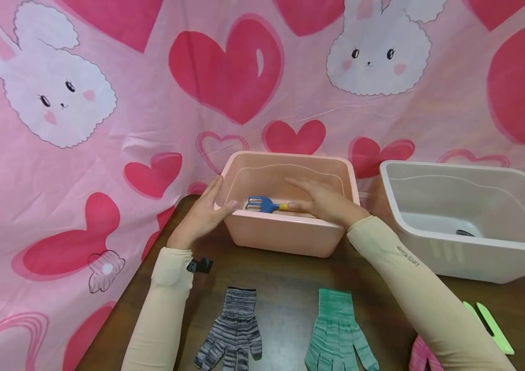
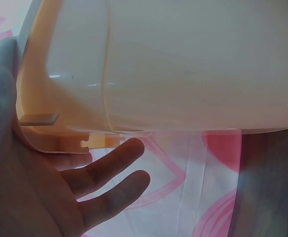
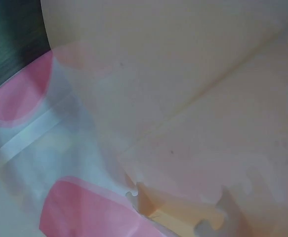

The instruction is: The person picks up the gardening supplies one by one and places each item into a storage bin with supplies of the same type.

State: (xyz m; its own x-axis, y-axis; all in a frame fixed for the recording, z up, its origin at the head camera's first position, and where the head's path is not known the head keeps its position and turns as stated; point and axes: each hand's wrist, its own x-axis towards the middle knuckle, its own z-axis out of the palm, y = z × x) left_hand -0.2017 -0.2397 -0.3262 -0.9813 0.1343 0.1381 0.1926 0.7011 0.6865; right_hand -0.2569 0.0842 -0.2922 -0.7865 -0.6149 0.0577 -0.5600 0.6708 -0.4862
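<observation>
A pink bin [image 1: 285, 234] stands against the backdrop, with a blue garden fork [image 1: 266, 205] with a yellow handle inside it. My left hand [image 1: 202, 214] rests at the bin's front left corner, thumb by the rim and fingers extended along the outside. In the left wrist view the fingers of that hand [image 2: 50, 182] are spread under the bin's rim [image 2: 30, 98]. Reaching over the front rim into the bin, my right hand [image 1: 327, 203] has its fingers extended and its thumb over the yellow handle; contact is unclear. The right wrist view shows the bin [image 3: 208, 123] but no hand.
A grey bin [image 1: 466, 252] with a small dark item [image 1: 464, 233] inside stands to the right. Nearer lie a grey striped glove [image 1: 236, 324], a green glove [image 1: 338, 330], a partly hidden pink glove [image 1: 423, 355] and light green items [image 1: 494, 327]. A hearts-and-rabbits cloth [image 1: 151, 118] hangs behind.
</observation>
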